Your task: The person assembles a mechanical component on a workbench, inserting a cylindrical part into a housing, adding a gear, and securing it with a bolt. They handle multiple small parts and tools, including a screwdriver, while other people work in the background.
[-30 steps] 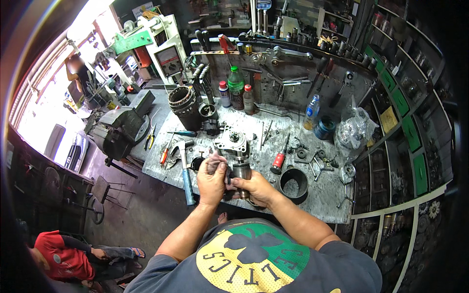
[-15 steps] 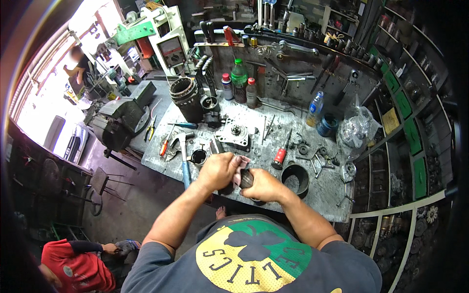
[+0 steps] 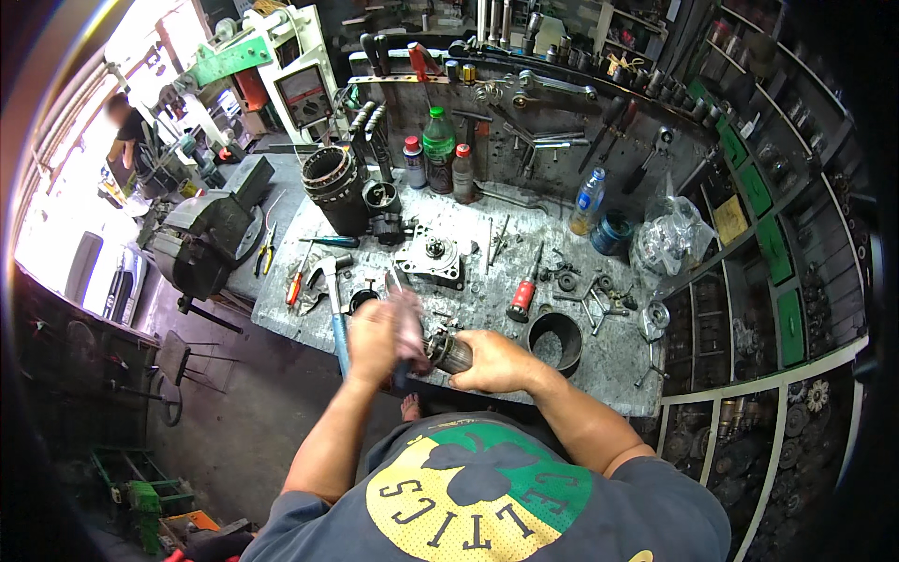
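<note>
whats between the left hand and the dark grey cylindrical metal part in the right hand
In the head view, a pale pink cloth, blurred, lies between the left hand and the dark grey cylindrical metal part in the right hand.

cloth [image 3: 409, 326]: pale pink; cylinder [image 3: 455, 355]: dark grey; hammer handle [image 3: 340, 339]: blue
</note>
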A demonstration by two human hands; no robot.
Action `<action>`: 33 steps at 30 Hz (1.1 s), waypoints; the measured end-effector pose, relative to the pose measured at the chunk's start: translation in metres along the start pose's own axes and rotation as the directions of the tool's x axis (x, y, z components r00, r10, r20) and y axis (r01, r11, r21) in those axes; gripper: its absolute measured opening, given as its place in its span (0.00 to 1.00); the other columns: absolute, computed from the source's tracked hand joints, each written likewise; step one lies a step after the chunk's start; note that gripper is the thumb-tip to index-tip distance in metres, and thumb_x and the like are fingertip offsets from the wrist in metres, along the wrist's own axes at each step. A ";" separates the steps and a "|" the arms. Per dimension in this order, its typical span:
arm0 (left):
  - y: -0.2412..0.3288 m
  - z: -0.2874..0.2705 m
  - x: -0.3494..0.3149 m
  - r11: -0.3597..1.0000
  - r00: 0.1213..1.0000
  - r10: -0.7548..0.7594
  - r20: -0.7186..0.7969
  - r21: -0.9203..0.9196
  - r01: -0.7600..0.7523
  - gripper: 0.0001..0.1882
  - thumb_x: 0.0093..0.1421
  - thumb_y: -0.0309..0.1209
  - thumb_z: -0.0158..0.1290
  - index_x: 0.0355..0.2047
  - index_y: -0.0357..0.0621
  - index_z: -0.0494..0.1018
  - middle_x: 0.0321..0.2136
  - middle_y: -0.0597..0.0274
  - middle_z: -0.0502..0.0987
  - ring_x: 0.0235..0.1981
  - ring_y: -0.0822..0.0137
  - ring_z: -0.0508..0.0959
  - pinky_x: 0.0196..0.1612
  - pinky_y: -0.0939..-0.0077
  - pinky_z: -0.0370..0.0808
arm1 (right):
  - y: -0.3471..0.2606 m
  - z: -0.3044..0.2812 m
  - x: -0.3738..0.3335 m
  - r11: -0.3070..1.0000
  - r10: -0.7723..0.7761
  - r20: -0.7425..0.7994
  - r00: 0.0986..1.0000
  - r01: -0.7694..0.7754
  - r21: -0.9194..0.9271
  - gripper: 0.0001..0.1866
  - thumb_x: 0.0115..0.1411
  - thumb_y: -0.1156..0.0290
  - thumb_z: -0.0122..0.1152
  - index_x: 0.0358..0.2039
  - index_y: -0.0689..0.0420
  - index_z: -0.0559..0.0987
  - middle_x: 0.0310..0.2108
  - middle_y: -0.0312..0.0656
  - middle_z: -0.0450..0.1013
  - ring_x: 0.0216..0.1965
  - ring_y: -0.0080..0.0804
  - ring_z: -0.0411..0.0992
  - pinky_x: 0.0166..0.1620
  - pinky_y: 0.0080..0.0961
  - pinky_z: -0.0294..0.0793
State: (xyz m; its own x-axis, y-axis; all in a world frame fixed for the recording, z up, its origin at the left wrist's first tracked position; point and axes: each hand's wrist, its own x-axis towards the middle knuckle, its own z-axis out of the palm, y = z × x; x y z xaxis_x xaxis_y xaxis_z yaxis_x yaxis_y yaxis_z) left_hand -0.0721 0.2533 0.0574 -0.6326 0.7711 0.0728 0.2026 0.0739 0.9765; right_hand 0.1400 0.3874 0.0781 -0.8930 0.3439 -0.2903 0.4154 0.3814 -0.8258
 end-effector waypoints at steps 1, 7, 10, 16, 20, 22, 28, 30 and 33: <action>0.000 -0.027 0.008 0.964 0.968 -0.236 -0.086 -0.143 0.222 0.19 0.81 0.44 0.49 0.41 0.42 0.78 0.29 0.58 0.81 0.22 0.62 0.83 0.25 0.72 0.80 | 0.001 -0.007 0.002 0.999 -0.004 -0.006 1.000 0.004 0.044 0.26 0.52 0.64 0.77 0.48 0.66 0.83 0.35 0.45 0.84 0.35 0.32 0.81 0.42 0.35 0.81; -0.025 -0.155 -0.005 0.755 0.889 -0.173 -0.424 -0.636 -0.156 0.24 0.81 0.52 0.46 0.62 0.47 0.72 0.37 0.56 0.82 0.29 0.60 0.86 0.29 0.60 0.89 | 0.030 -0.052 0.044 0.986 0.085 -0.345 0.935 -0.129 -0.108 0.29 0.53 0.58 0.80 0.48 0.66 0.83 0.40 0.55 0.85 0.42 0.45 0.85 0.49 0.40 0.83; -0.046 -0.174 -0.037 0.667 0.947 -0.170 -0.274 -0.739 -0.094 0.25 0.81 0.50 0.45 0.66 0.47 0.71 0.45 0.56 0.84 0.41 0.58 0.87 0.48 0.58 0.88 | 0.054 -0.046 0.080 0.895 0.112 -0.276 0.955 -0.218 -0.390 0.27 0.54 0.61 0.77 0.49 0.67 0.83 0.47 0.61 0.84 0.49 0.54 0.84 0.54 0.44 0.83; -0.077 -0.150 -0.064 0.342 0.951 -0.139 -0.275 -0.915 -0.214 0.28 0.83 0.48 0.40 0.76 0.50 0.65 0.69 0.58 0.75 0.68 0.53 0.76 0.71 0.43 0.74 | 0.084 0.000 0.115 0.714 0.189 -0.253 0.949 -0.310 -0.628 0.28 0.56 0.57 0.76 0.52 0.64 0.84 0.54 0.58 0.82 0.59 0.58 0.79 0.62 0.51 0.79; -0.084 -0.141 -0.066 0.200 0.954 -0.123 -0.275 -0.948 -0.247 0.26 0.83 0.46 0.39 0.74 0.52 0.69 0.72 0.63 0.73 0.72 0.55 0.72 0.77 0.47 0.65 | 0.064 0.007 0.111 0.682 0.120 -0.316 0.941 -0.309 -0.662 0.32 0.59 0.55 0.77 0.57 0.64 0.82 0.57 0.57 0.79 0.61 0.56 0.77 0.63 0.50 0.78; -0.083 -0.143 -0.065 0.200 0.932 -0.193 -0.308 -0.942 -0.270 0.26 0.83 0.45 0.38 0.74 0.52 0.69 0.72 0.64 0.73 0.72 0.55 0.72 0.77 0.48 0.66 | 0.045 0.009 0.115 0.719 0.025 -0.347 0.937 -0.258 -0.645 0.34 0.60 0.55 0.76 0.61 0.63 0.80 0.57 0.56 0.78 0.60 0.56 0.76 0.63 0.49 0.78; -0.060 -0.150 -0.056 0.228 0.897 -0.289 -0.335 -0.934 -0.275 0.29 0.80 0.50 0.40 0.72 0.51 0.71 0.70 0.57 0.75 0.69 0.50 0.75 0.76 0.44 0.67 | 0.016 0.048 0.188 0.918 0.196 -0.253 0.947 -0.268 -0.291 0.35 0.65 0.47 0.72 0.58 0.66 0.81 0.50 0.65 0.83 0.55 0.61 0.82 0.60 0.49 0.80; -0.052 -0.149 -0.053 0.225 0.957 -0.172 -0.234 -0.955 -0.193 0.28 0.80 0.50 0.40 0.70 0.51 0.72 0.68 0.55 0.76 0.68 0.48 0.75 0.75 0.39 0.67 | 0.028 0.059 0.212 0.900 0.187 -0.258 0.948 -0.271 -0.341 0.35 0.61 0.47 0.76 0.55 0.66 0.83 0.49 0.65 0.83 0.54 0.60 0.82 0.59 0.48 0.80; -0.044 -0.143 -0.052 0.147 0.971 -0.192 -0.145 -0.982 -0.118 0.26 0.81 0.51 0.40 0.67 0.52 0.74 0.66 0.52 0.77 0.65 0.45 0.77 0.72 0.30 0.66 | 0.051 0.061 0.235 0.931 0.287 -0.164 0.944 -0.315 -0.182 0.32 0.56 0.48 0.82 0.49 0.63 0.87 0.48 0.60 0.85 0.52 0.55 0.84 0.57 0.45 0.81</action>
State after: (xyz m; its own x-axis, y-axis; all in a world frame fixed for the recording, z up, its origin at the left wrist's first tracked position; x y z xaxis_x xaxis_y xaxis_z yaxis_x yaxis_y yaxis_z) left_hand -0.1553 0.1191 0.0397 -0.7614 0.6423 -0.0878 -0.6299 -0.7011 0.3341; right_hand -0.0594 0.4352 -0.0620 -0.6952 0.5746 -0.4319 0.6997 0.4031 -0.5898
